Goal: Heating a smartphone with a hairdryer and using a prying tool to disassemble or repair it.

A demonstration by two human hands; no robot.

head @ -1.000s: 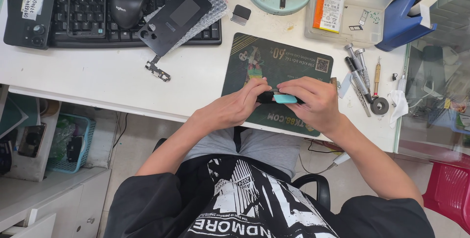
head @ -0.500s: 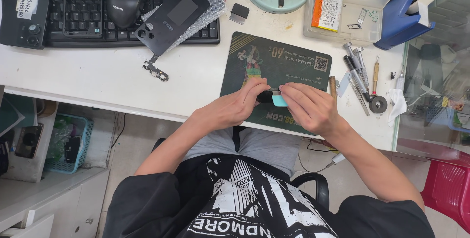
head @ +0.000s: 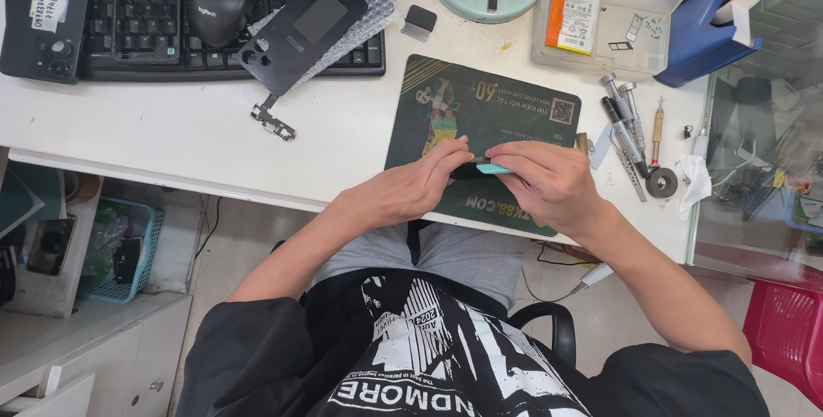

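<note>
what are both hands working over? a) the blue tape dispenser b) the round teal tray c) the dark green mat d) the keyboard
c: the left hand and right hand meet on a small dark part with a teal tool, directly above the dark green mat, apart from the other things.
</note>
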